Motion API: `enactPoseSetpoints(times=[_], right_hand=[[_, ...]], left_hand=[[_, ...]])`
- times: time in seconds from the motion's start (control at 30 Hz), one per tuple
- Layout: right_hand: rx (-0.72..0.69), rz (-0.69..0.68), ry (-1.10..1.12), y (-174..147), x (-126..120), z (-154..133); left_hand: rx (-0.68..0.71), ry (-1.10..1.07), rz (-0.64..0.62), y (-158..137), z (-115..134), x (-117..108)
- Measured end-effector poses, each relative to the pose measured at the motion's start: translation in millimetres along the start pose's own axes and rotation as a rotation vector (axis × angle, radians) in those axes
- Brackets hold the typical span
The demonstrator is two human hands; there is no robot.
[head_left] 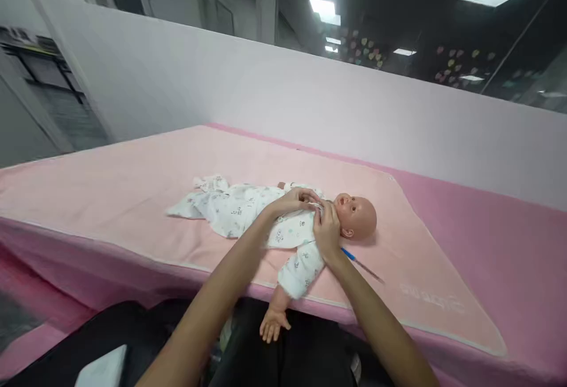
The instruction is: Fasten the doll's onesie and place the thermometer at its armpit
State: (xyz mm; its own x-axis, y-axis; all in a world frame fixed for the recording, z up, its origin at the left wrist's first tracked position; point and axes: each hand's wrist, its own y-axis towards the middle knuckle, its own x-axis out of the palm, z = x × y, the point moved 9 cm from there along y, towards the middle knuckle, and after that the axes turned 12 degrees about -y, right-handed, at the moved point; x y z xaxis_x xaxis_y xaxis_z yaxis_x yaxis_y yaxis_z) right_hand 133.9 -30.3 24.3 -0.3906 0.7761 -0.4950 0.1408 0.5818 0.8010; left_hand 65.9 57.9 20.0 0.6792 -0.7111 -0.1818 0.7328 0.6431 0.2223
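A baby doll [358, 217] lies on its back, its bald head to the right, dressed in white printed baby clothes [241, 205]. My left hand [297, 199] is at the neckline, fingers bent and pinched on the cloth of the top. Right beside it, by the doll's chin, my right hand [326, 227] has its fingers closed on the same collar. The fingers partly hide whatever fastening is there. One doll arm [277, 310] hangs over the table's front edge. A thin tool with a blue handle [348, 253] and dark shaft lies beside my right wrist.
A pale pink mat [146, 165] covers much of the table, over a darker pink cloth [482, 221]. Behind stands a white wall [283, 103] with dark glass above it. A white flat object [103, 368] rests at the lower left, near my legs.
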Motion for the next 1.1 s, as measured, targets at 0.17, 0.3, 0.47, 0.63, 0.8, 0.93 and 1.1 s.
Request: enactPoseSetpoints(times=[0.17, 0.3, 0.47, 0.63, 0.8, 0.93, 1.1], right_hand=[[0.003, -0.007, 0.006, -1.1, -0.8, 0.5], [0.015, -0.003, -0.019, -0.2, -3.2, -0.2], [0.082, -0.027, -0.123, 0.7, -3.6, 1.9], [0.086, -0.07, -0.16, 1.5, -1.8, 0.6], [0.055, -0.05, -0.133, 2.7, -4.7, -2.2], [0.05, -0.045, -0.134, 2.1, -4.4, -2.0], [0.039, -0.027, -0.135, 1.9, -4.6, -1.6]], left_hand=[[0.014, 0.022, -0.001, 0.9, 1.8, 0.9], [-0.003, 0.015, -0.006, -0.4, 6.3, 5.2], [-0.022, 0.01, -0.005, -0.8, 9.3, 8.1], [-0.01, 0.052, 0.01, 0.0, 10.1, 7.1], [-0.011, 0.069, 0.015, 0.1, 7.5, 6.9], [-0.039, 0.013, 0.013, -0.4, 3.1, 7.6], [-0.091, -0.069, 0.034, -0.6, -0.6, 5.2]])
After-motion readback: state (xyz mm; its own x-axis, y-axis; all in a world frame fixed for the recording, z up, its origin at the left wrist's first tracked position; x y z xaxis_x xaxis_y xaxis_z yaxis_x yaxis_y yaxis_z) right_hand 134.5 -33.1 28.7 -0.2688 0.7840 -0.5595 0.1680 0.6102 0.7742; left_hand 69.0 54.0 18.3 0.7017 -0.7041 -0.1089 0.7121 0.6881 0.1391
